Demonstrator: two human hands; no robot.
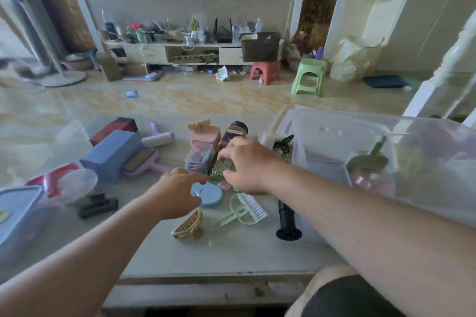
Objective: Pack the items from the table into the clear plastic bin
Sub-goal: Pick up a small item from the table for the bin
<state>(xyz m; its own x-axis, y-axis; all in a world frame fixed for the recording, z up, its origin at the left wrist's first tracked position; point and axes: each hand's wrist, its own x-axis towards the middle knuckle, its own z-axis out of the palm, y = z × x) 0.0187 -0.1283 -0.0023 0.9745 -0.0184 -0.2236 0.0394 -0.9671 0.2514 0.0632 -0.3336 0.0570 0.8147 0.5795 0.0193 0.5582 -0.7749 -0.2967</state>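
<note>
Green grater (222, 168) pinched by right hand (246, 166); left hand (177, 192) beside.

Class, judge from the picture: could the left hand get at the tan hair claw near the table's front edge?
Probably yes: the left hand hovers just above the tan hair claw, with nothing between them.

blue box (110, 156) | red stool (264, 72) | green stool (309, 77) | green brush (242, 210)
</note>
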